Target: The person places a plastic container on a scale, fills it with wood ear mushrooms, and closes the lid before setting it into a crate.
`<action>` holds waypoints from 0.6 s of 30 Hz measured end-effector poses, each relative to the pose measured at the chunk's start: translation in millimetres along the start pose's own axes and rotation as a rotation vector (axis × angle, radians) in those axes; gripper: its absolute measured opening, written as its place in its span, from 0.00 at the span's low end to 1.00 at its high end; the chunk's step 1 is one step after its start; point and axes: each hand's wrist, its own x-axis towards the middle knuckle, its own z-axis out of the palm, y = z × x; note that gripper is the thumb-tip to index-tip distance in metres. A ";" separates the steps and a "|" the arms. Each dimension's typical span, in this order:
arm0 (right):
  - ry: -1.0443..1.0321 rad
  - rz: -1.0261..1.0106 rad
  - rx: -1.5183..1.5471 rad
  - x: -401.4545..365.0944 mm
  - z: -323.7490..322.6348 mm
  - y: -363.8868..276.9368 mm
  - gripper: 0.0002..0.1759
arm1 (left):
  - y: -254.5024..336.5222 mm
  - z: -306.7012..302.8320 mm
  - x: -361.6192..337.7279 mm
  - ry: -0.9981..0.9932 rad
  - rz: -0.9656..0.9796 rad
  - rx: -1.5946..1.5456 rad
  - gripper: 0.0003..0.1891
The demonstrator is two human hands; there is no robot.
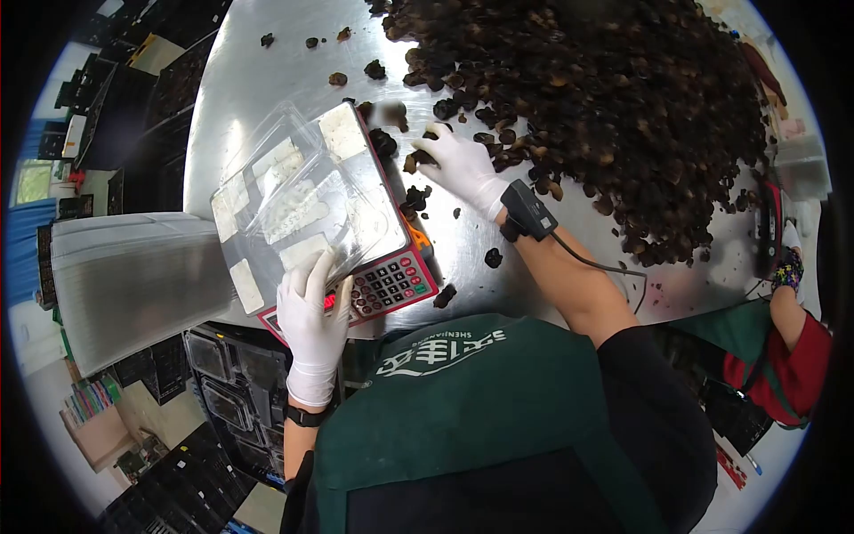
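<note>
My left hand (313,316), in a white glove, has its fingers at the near edge of a clear plastic box (289,200) and appears to grip it. The open box lies on the metal plate of a red digital scale (391,283), with the thumb over the keypad side. My right hand (463,171), also gloved, is beyond the scale's right side. Its fingers curl round a dark mushroom-like piece (425,158), partly hidden by them. More loose dark pieces (415,198) lie between this hand and the scale.
A large heap of dark brown pieces (587,98) covers the far right of the metal table (258,71). Stacked clear plastic sheets or lids (142,280) stand at the left. Black crates (236,392) are below. Another person's arm (787,311) shows at the right, near a second red scale (767,227).
</note>
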 end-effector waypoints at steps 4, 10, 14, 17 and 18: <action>0.117 -0.044 0.092 -14.9 3.2 17.6 0.13 | -7.6 -8.2 -8.4 0.070 0.012 -0.044 0.26; 0.354 0.084 0.378 -1.5 -14.4 10.9 0.11 | -33.9 -8.0 -8.0 0.235 -0.130 -0.032 0.20; 0.285 0.081 0.814 20.2 -68.7 -63.2 0.12 | -42.2 -2.1 -4.5 0.249 -0.212 -0.056 0.19; 0.444 -0.373 0.690 38.8 -71.7 -116.3 0.11 | -44.9 4.0 -3.2 0.259 -0.198 -0.074 0.20; 0.349 -0.382 0.739 39.6 -72.8 -136.1 0.12 | -43.3 5.7 -2.2 0.277 -0.198 -0.090 0.20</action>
